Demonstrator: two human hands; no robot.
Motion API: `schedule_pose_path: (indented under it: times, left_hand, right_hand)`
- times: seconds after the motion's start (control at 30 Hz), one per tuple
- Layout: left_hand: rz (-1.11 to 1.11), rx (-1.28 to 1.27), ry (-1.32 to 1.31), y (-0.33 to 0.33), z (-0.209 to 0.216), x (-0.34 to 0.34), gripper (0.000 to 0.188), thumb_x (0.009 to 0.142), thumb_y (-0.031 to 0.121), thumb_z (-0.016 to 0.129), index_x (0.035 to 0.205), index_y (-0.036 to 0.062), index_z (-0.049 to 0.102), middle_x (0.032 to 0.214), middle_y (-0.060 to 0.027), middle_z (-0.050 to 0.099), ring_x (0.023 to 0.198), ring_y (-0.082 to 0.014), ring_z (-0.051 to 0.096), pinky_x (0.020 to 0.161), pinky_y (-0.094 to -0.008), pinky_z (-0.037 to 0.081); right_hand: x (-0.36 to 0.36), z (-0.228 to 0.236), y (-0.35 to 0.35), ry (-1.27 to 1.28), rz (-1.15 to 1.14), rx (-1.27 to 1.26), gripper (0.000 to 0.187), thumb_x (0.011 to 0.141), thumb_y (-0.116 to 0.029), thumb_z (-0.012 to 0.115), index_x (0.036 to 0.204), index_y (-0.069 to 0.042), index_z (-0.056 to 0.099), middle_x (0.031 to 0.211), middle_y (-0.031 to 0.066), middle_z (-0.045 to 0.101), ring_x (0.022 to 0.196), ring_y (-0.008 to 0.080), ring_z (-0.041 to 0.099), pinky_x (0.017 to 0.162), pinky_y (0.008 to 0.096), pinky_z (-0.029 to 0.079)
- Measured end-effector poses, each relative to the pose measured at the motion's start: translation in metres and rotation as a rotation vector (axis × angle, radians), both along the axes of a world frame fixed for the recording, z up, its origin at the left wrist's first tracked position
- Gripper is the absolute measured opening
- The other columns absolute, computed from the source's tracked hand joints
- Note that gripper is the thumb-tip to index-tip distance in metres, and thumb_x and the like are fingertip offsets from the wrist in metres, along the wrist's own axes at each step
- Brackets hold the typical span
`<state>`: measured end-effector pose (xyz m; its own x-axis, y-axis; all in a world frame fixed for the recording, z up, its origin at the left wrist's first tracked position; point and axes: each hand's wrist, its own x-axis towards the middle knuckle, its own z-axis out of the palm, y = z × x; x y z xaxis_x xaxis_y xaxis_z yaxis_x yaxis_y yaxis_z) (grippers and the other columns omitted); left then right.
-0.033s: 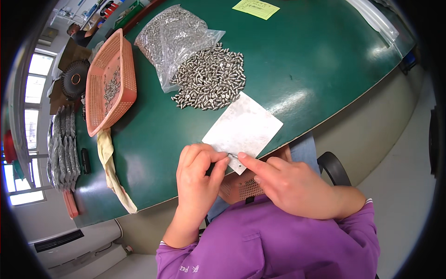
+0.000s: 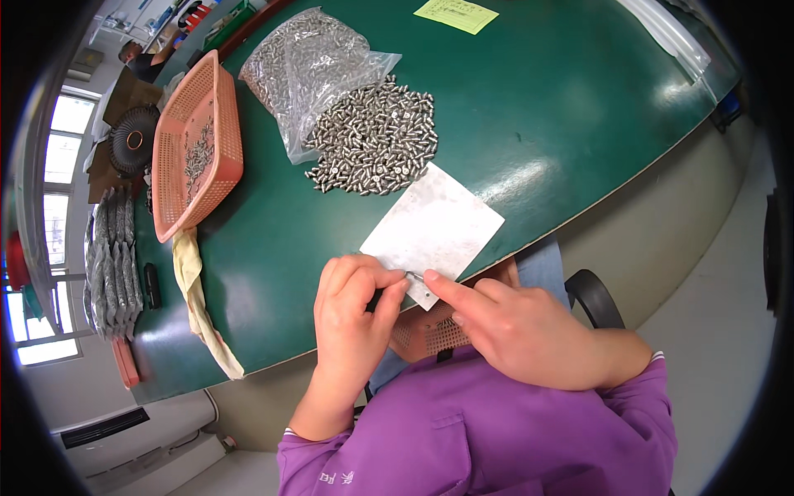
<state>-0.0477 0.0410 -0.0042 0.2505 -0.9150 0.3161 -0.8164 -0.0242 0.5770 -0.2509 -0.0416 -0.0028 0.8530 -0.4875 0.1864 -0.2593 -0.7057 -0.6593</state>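
Observation:
Over the near corner of a white sheet (image 2: 438, 217), my left hand (image 2: 354, 302) pinches a small grey metal piece (image 2: 413, 275) between thumb and index finger. Its exact kind is too small to make out. My right hand (image 2: 529, 326) stretches its index finger to the piece's other end, while its remaining fingers curl underneath, so anything inside them is hidden. A tiny dark part or hole (image 2: 427, 295) shows on the sheet below the fingertips. Beyond the sheet lies a heap of short silver screw-like pieces (image 2: 376, 140), spilling from a clear plastic bag (image 2: 310, 62).
A pink perforated basket (image 2: 230, 157) with some metal pieces stands left on the green table (image 2: 571, 107). Beside it are a cloth strip (image 2: 194, 289), packed bags (image 2: 114, 260) and a black marker (image 2: 152, 286). Another pink basket (image 2: 413, 341) sits below the table edge. A yellow slip (image 2: 456, 14) lies far back.

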Motion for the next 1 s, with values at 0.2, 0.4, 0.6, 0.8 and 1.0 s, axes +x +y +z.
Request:
schedule_pose_path:
  times: [0.2, 0.4, 0.6, 0.8, 1.0]
  left_hand:
    - [-0.005, 0.017, 0.013, 0.000, 0.001, 0.002, 0.017, 0.072, -0.002, 0.080, 0.084, 0.0018, 0.069, 0.088, -0.0091, 0.064, 0.084, -0.0258, 0.061, 0.075, -0.0353, 0.049]
    - [-0.174, 0.097, 0.056, 0.013, 0.012, -0.005, 0.021, 0.075, 0.002, 0.081, 0.094, 0.0043, 0.072, 0.092, -0.0080, 0.065, 0.088, -0.0251, 0.062, 0.077, -0.0356, 0.051]
    - [-0.050, 0.061, -0.100, -0.011, 0.018, 0.034, 0.016, 0.083, 0.001, 0.073, 0.099, 0.0018, 0.071, 0.096, -0.0107, 0.068, 0.086, -0.0250, 0.066, 0.075, -0.0337, 0.053]
    - [0.180, 0.080, -0.170, -0.051, 0.006, 0.095, 0.014, 0.086, 0.006, 0.071, 0.099, 0.0018, 0.068, 0.094, -0.0117, 0.066, 0.081, -0.0283, 0.066, 0.075, -0.0378, 0.054]
    - [0.149, 0.130, -0.189, -0.057, 0.007, 0.098, 0.011, 0.084, 0.007, 0.072, 0.091, 0.0014, 0.065, 0.089, -0.0105, 0.064, 0.077, -0.0287, 0.064, 0.072, -0.0383, 0.052]
  right_hand:
    - [0.003, 0.015, 0.002, 0.195, 0.016, -0.045, 0.060, 0.089, -0.007, 0.066, 0.147, -0.013, 0.052, 0.086, 0.0086, 0.057, 0.073, 0.0285, 0.062, 0.060, 0.0355, 0.056]
    - [-0.009, 0.005, -0.003, -0.080, -0.093, 0.155, 0.055, 0.092, -0.006, 0.064, 0.145, -0.015, 0.054, 0.099, 0.0136, 0.068, 0.079, 0.0309, 0.068, 0.067, 0.0394, 0.057]
    - [-0.021, 0.003, -0.013, -0.220, -0.149, 0.127, 0.053, 0.092, -0.005, 0.063, 0.144, -0.012, 0.055, 0.087, 0.0111, 0.065, 0.068, 0.0271, 0.064, 0.060, 0.0384, 0.053]
    - [-0.021, -0.001, -0.007, -0.235, -0.100, 0.152, 0.052, 0.093, -0.005, 0.063, 0.144, -0.013, 0.055, 0.088, 0.0111, 0.066, 0.067, 0.0272, 0.063, 0.059, 0.0384, 0.052]
    - [-0.022, -0.002, -0.008, -0.208, -0.108, 0.165, 0.051, 0.093, -0.006, 0.063, 0.143, -0.013, 0.056, 0.087, 0.0108, 0.066, 0.067, 0.0274, 0.063, 0.059, 0.0387, 0.052]
